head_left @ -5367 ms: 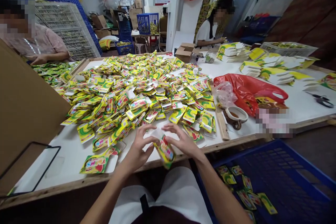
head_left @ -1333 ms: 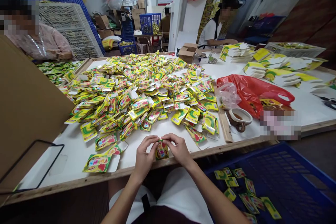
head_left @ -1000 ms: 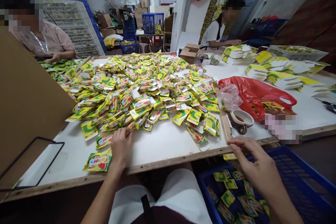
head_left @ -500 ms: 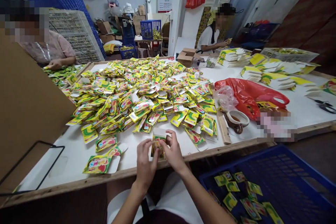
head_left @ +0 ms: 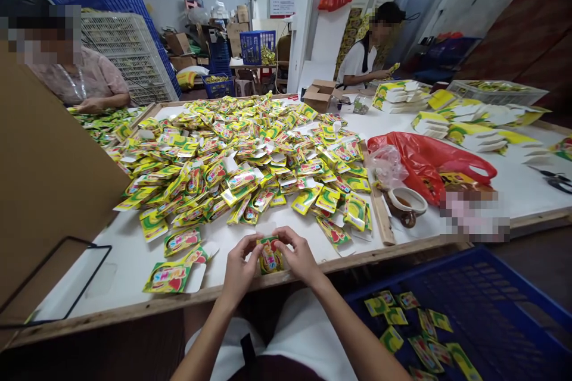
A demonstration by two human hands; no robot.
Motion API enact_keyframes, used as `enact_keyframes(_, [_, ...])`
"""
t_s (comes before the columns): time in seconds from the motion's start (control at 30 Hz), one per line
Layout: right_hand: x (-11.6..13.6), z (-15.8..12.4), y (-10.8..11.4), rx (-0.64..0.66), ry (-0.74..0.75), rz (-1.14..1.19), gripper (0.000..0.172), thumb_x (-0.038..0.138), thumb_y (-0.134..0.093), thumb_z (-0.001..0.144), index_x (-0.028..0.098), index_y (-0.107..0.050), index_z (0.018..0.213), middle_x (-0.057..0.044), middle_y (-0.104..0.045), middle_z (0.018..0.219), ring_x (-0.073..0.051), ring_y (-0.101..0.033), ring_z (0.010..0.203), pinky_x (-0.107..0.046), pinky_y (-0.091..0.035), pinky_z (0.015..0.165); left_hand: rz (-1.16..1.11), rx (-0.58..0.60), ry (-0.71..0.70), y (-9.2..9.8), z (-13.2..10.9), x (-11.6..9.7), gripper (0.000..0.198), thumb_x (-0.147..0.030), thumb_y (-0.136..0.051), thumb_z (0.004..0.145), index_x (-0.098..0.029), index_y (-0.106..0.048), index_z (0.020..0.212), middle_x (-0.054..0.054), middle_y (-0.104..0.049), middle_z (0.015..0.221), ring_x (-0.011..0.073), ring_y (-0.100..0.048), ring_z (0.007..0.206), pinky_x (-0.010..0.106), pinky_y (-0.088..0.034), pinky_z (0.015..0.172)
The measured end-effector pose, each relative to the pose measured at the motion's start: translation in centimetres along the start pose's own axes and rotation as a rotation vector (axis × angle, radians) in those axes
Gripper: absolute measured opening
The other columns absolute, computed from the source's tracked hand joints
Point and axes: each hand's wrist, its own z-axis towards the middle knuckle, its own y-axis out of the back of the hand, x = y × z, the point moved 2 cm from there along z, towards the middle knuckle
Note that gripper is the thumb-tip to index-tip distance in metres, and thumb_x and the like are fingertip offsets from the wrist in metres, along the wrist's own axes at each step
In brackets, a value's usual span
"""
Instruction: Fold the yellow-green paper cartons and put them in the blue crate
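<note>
At the table's front edge I hold a small yellow-green printed carton (head_left: 270,256) upright between both hands. Its white end flap (head_left: 267,228) stands up at the top. My left hand (head_left: 242,262) pinches the left side, thumb against fingers. My right hand (head_left: 298,253) grips the right side near the top, thumb on the printed front. Beyond my hands spreads a large heap of similar cartons (head_left: 250,161), many with white flaps sticking out. A few more cartons (head_left: 167,277) lie to the left of my left hand.
A blue crate (head_left: 504,309) with several cartons sits low at my right. On the table are a wooden strip (head_left: 381,214), a brown cup (head_left: 407,202) and a red plastic bag (head_left: 415,158). Cardboard (head_left: 53,178) and a black wire frame (head_left: 89,280) stand left. Two people sit across.
My fingers have moved apart to the carton's two sides, so more of its printed front shows. My left hand has shifted slightly left. The heap looks the same.
</note>
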Motion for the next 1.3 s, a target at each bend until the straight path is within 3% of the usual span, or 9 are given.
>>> enact_keyframes(0.17, [0.7, 1.0, 0.4, -0.061, 0.065, -0.023, 0.010, 0.021, -0.054, 0.083, 0.019, -0.064, 0.086, -0.004, -0.066, 0.089, -0.018, -0.061, 0.087, -0.031, -0.048, 0.080, -0.102, -0.137, -0.066, -0.6, 0.6, -0.6, 0.019, -0.029, -0.058, 0.082, -0.018, -0.059, 0.098, 0.007, -0.066, 0.095, 0.0186, -0.063, 0.092, 0.034, -0.051, 0.084])
enact_keyframes(0.27, [0.9, 0.8, 0.5, -0.088, 0.096, 0.021, 0.014, 0.021, -0.055, 0.084, 0.019, -0.065, 0.094, -0.005, -0.067, 0.092, -0.019, -0.062, 0.089, -0.032, -0.049, 0.081, -0.056, -0.091, -0.106, -1.0, 0.5, -1.0, 0.017, -0.027, -0.056, 0.084, -0.019, -0.060, 0.099, 0.007, -0.066, 0.098, 0.0187, -0.062, 0.094, 0.034, -0.049, 0.087])
enact_keyframes(0.43, [1.5, 0.6, 0.5, -0.065, 0.147, -0.031, 0.013, 0.025, -0.059, 0.083, 0.018, -0.070, 0.086, -0.007, -0.068, 0.091, -0.019, -0.062, 0.088, -0.031, -0.050, 0.078, 0.023, -0.088, -0.102, -1.1, 0.4, -1.4, 0.014, -0.028, -0.057, 0.083, -0.017, -0.064, 0.088, 0.007, -0.066, 0.093, 0.0190, -0.062, 0.092, 0.033, -0.048, 0.086])
enact_keyframes(0.73, [1.3, 1.6, 0.7, -0.092, 0.003, -0.045, 0.015, 0.029, -0.059, 0.083, 0.016, -0.067, 0.081, -0.004, -0.068, 0.076, -0.016, -0.061, 0.070, -0.027, -0.048, 0.068, -0.064, -0.127, 0.052, -1.5, 1.4, -1.1, 0.020, -0.035, -0.060, 0.080, -0.017, -0.065, 0.087, 0.004, -0.068, 0.083, 0.0169, -0.063, 0.077, 0.028, -0.050, 0.072])
enact_keyframes(0.97, [0.5, 0.1, 0.1, -0.082, 0.042, 0.022, 0.014, 0.030, -0.061, 0.082, 0.019, -0.070, 0.084, -0.005, -0.069, 0.081, -0.019, -0.064, 0.077, -0.031, -0.051, 0.073, 0.104, -0.057, -0.130, -0.7, 0.1, -1.3, 0.019, -0.032, -0.056, 0.084, -0.020, -0.069, 0.090, 0.006, -0.068, 0.093, 0.0198, -0.062, 0.091, 0.033, -0.049, 0.083])
enact_keyframes(1.07, [2.1, -1.5, 3.2, -0.193, 0.078, -0.112, 0.015, 0.029, -0.057, 0.084, 0.020, -0.068, 0.082, -0.005, -0.068, 0.083, -0.019, -0.063, 0.081, -0.031, -0.050, 0.075, 0.308, -0.189, -0.245, 0.8, 1.1, -1.3, 0.017, -0.030, -0.055, 0.084, -0.021, -0.066, 0.094, 0.007, -0.064, 0.103, 0.0220, -0.058, 0.102, 0.038, -0.045, 0.092])
enact_keyframes(1.17, [4.4, -4.1, 9.3, -0.248, 0.014, -0.414, 0.016, 0.031, -0.055, 0.085, 0.021, -0.067, 0.082, -0.005, -0.067, 0.086, -0.021, -0.061, 0.084, -0.033, -0.048, 0.077, 0.612, -0.367, -0.242, 2.8, 3.4, -0.5, 0.034, -0.032, -0.062, 0.079, -0.017, -0.058, 0.109, 0.012, -0.061, 0.110, 0.0280, -0.053, 0.108, 0.047, -0.040, 0.095])
enact_keyframes(1.23, [5.6, -5.9, 13.0, -0.203, -0.043, -0.614, 0.016, 0.035, -0.058, 0.082, 0.022, -0.067, 0.078, -0.006, -0.067, 0.085, -0.024, -0.060, 0.085, -0.035, -0.046, 0.078, 0.752, -0.357, -0.189, 3.8, 5.0, 0.1, 0.036, -0.031, -0.062, 0.077, -0.014, -0.057, 0.109, 0.014, -0.063, 0.105, 0.0300, -0.055, 0.102, 0.047, -0.042, 0.090])
enact_keyframes(1.3, [5.9, -7.3, 14.8, -0.166, -0.096, -0.688, 0.018, 0.038, -0.059, 0.081, 0.022, -0.066, 0.076, -0.006, -0.067, 0.084, -0.025, -0.060, 0.084, -0.036, -0.046, 0.078, 0.771, -0.314, -0.138, 4.5, 5.7, 0.2, 0.027, -0.028, -0.058, 0.078, -0.015, -0.060, 0.102, 0.012, -0.065, 0.096, 0.0271, -0.059, 0.090, 0.043, -0.045, 0.083])
